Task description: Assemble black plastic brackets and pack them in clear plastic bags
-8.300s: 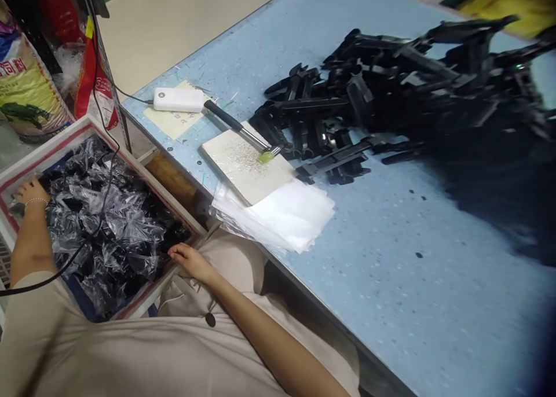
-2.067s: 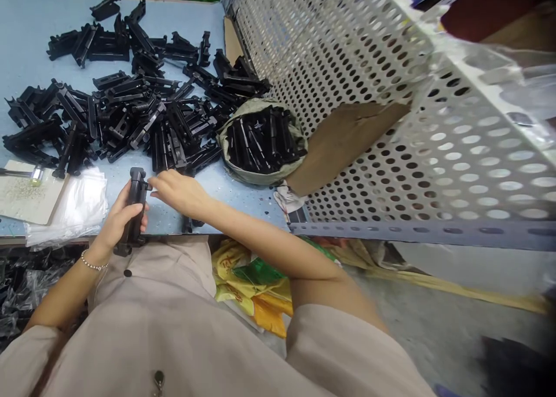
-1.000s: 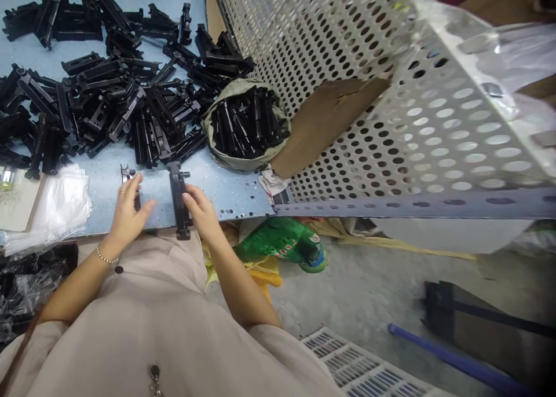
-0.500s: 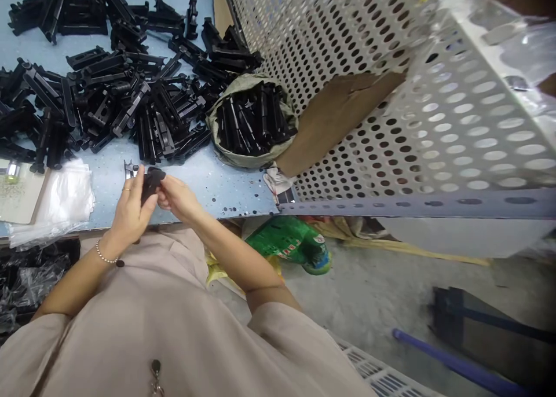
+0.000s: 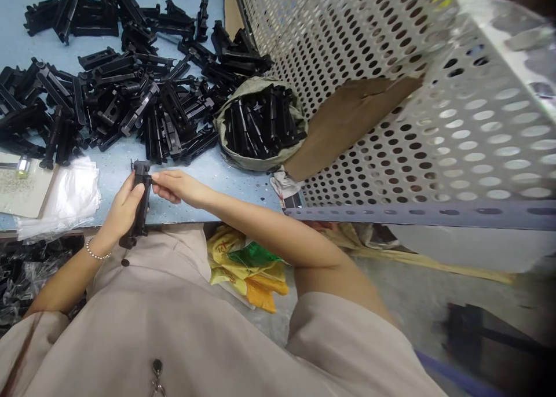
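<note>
So the black part (image 5: 141,203) is up in the left hand (image 5: 119,212), right at the near edge of the blue table (image 5: 243,194), with its far end over the tabletop and its near end poking out above the person's beige shirt (image 5: 174,327). Left hand's closed around it, thumb across the top, and there's a beaded bracelet (image 5: 98,253) on that wrist. The right hand (image 5: 179,187) is closed up too, thumb and fingertips bunched against the right side of the part near its far end, though I can't tell if they're actually pinching a bit of it. Just past the hands there's a big messy pile of similar black parts (image 5: 152,107) sprawled over the table, more of them toward the far left. Right of the pile sits a greenish cloth sack (image 5: 260,164), rolled open and stuffed with the same sort of thing. Left of the hands you've got a stack of clear plastic bags (image 5: 76,194) overlapping a pale board (image 5: 26,197) with gritty bits on it, plus a tool with a yellowish-green tip (image 5: 22,166) lying on top. Down at the near left, below table level, there's a heap of plastic-wrapped black stuff (image 5: 30,275). Over on the right, a perforated metal panel (image 5: 347,44) has a torn piece of brown cardboard (image 5: 347,125) against it, and some yellow and green bags (image 5: 243,264) are under the table.
</note>
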The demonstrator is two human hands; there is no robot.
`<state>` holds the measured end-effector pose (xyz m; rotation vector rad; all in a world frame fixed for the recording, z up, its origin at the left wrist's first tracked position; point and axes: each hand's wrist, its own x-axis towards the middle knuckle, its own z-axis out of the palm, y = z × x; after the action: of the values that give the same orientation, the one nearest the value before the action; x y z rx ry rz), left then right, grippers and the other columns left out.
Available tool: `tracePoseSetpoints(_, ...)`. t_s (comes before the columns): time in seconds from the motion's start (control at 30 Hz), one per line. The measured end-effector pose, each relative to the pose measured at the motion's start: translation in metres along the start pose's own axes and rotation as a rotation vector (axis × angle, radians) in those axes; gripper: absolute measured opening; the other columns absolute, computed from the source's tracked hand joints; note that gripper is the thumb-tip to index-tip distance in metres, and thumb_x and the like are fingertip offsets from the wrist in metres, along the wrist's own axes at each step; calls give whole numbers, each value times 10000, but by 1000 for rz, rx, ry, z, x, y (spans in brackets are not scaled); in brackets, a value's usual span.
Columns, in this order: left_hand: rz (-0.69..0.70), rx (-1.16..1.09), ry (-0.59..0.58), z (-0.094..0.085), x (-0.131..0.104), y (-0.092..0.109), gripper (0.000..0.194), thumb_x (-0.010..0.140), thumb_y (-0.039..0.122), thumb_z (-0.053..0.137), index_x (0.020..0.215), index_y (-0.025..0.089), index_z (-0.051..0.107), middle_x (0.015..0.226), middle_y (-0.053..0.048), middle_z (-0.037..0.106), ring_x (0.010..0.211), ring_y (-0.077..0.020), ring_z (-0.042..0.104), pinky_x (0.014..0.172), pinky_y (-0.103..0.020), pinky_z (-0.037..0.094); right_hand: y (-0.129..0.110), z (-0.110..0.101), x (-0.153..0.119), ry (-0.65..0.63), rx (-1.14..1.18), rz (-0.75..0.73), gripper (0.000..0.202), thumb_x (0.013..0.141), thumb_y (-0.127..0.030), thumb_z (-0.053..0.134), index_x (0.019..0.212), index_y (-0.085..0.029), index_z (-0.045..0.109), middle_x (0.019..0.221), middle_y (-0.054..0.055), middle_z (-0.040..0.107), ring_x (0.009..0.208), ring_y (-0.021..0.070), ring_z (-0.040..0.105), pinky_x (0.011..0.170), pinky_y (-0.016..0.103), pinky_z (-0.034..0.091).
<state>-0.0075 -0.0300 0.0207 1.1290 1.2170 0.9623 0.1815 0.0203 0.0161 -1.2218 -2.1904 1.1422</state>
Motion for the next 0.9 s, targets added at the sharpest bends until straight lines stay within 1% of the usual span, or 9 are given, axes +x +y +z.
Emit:
tracePoseSetpoints(0.13, -193, -131, -68, -7, 1, 5, 500, 929, 573, 606, 1288, 227, 635, 755, -18, 671, 575, -169, 642, 512, -286, 552, -5, -9, -3, 69, -284, -197, 459, 1068, -553, 332, 975, -197, 608, 838, 65, 608, 795, 196, 550, 681, 322, 458)
tracePoseSetpoints(0.23, -277, -168, -99, -3, 0, 9, 418, 926, 546, 617, 1174, 213, 665, 720, -13, 672, 569, -172, 655, 501, -283, 565, -6, -13, -1, 61, -473, -331, 429, 1084, -475, 321, 930, -206, 618, 832, 78, 590, 827, 215, 535, 705, 343, 444)
tracePoseSetpoints(0.3, -300, -186, -78, 1, -1, 9, 403, 921, 536, 622, 1164, 216, 656, 732, -9, 681, 584, -176, 670, 497, -282, 571, -3, -12, 1, 98, -511, -332, 471, 1094, -468, 270, 929, -204, 624, 829, 75, 582, 815, 209, 530, 687, 334, 431)
tracePoseSetpoints(0.4, -308, -206, -38, -1, 1, 5, 403, 909, 560, 619, 1088, 201, 661, 710, -10, 680, 575, -180, 675, 495, -284, 576, 3, -10, 3, 139, -484, -333, 512, 1099, -492, 215, 1041, -205, 635, 897, 78, 602, 837, 202, 538, 657, 313, 420)
tracePoseSetpoints(0.53, -344, -194, -91, -12, 5, 6, 433, 867, 592, 658, 972, 171, 660, 661, -22, 672, 548, -183, 673, 492, -284, 573, 12, -12, 1, 26, -513, -442, 474, 1106, -446, 228, 1162, -206, 633, 948, 89, 631, 866, 207, 556, 660, 315, 432)
tracePoseSetpoints(0.63, -326, -201, -81, -12, 10, 5, 443, 864, 599, 655, 979, 172, 653, 651, -17, 663, 529, -178, 659, 479, -284, 557, 19, -9, 5, 32, -520, -401, 524, 1100, -491, 219, 1156, -186, 641, 913, 87, 631, 844, 206, 573, 667, 317, 443)
tracePoseSetpoints(0.77, -206, -163, 47, -9, 19, 1, 419, 892, 584, 620, 1021, 188, 660, 716, -19, 677, 633, -194, 689, 517, -286, 559, 15, 10, 3, 208, -464, -194, 587, 1063, -607, 241, 1184, -174, 619, 951, 92, 637, 872, 207, 592, 701, 306, 456)
tracePoseSetpoints(0.83, -110, -128, 129, -11, 22, -1, 388, 909, 566, 612, 1020, 199, 671, 790, -24, 699, 728, -199, 705, 597, -293, 584, 7, 28, -7, 226, -434, -242, 576, 1043, -635, 299, 1183, -173, 612, 971, 99, 641, 887, 214, 587, 711, 310, 457)
tracePoseSetpoints(0.9, -56, -104, 183, -14, 22, -1, 365, 924, 561, 602, 968, 205, 673, 822, -26, 708, 773, -200, 707, 654, -299, 595, -2, 49, -19, 162, -423, -391, 510, 1043, -611, 359, 1124, -182, 624, 931, 89, 637, 855, 213, 573, 702, 318, 449)
